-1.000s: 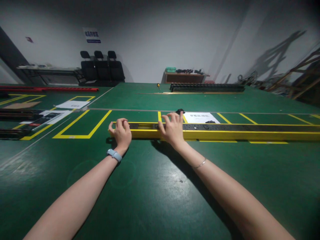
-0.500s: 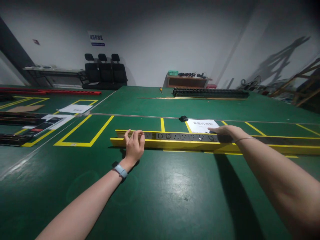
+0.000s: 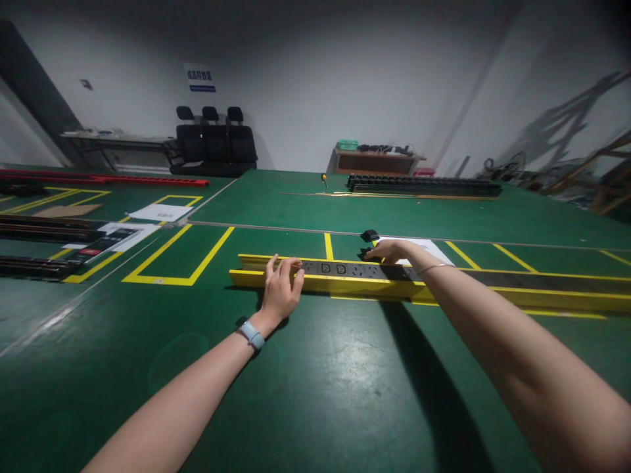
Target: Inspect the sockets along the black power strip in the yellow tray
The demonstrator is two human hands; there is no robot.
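A long yellow channel (image 3: 345, 286) lies across the green table, with a dark strip of power sockets (image 3: 340, 269) set inside it. Near its left end, my left hand (image 3: 282, 289) has its fingers bent over the channel's edges, the thumb at the front. My right hand (image 3: 394, 251) is above the socket strip further right, palm down with fingers stretched out to the left. Its fingertips are near a small dark patch I cannot make out. Just behind them sits a small black block (image 3: 369, 234). A printed white sheet (image 3: 428, 247) is partly covered by the right hand and forearm.
Yellow tape outlines (image 3: 211, 256) mark the green table (image 3: 320, 368). Dark rails (image 3: 44, 230) and papers lie at the left, red rails (image 3: 108, 179) behind them. Black rails (image 3: 424, 186) and a yellow-handled screwdriver (image 3: 324, 178) are at the far side.
My right hand has moved left along the socket strip, toward the black block. My left hand stays at the channel's left end, its thumb now more apart. The view has shifted slightly.
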